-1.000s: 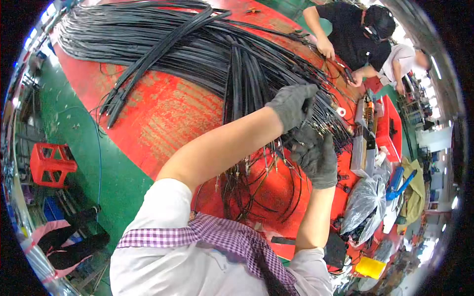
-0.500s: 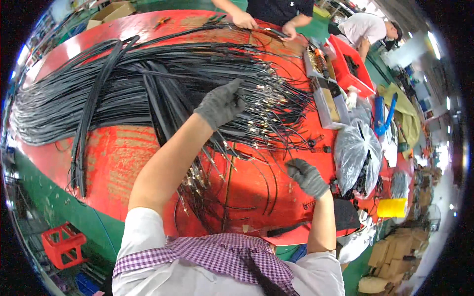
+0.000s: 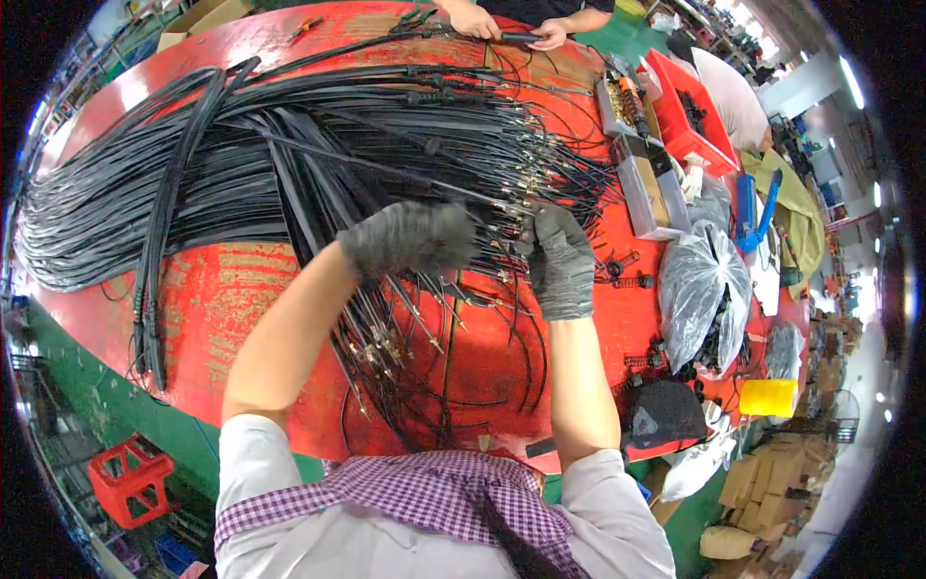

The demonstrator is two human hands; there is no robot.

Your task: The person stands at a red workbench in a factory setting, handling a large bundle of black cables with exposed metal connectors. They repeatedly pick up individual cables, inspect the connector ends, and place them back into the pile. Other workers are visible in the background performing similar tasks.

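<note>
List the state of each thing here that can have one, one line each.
Left hand: gloved, resting on the black cables.
Right hand: gloved, gripping cable ends.
Black cables: spread in a heap across the red table.
Red bin: open.
Clear plastic bag: crumpled, open-topped.

Large round worktable (image 3: 222,299) with a worn red top, paint rubbed through to pale patches. Green floor (image 3: 87,405) below its near-left edge, with a red plastic crate (image 3: 130,478) standing on it. Far right of the table: grey metal trays (image 3: 641,174) and a red bin (image 3: 690,111). Crumpled clear plastic bags (image 3: 704,289) near the right rim, a yellow tub (image 3: 769,397) just beyond them. Cardboard boxes (image 3: 762,482) stacked on the floor at lower right; another cardboard box (image 3: 207,17) past the table's far-left edge. Bright ceiling strip lights (image 3: 849,77) along the upper right, workshop interior blurred at the rim.
</note>
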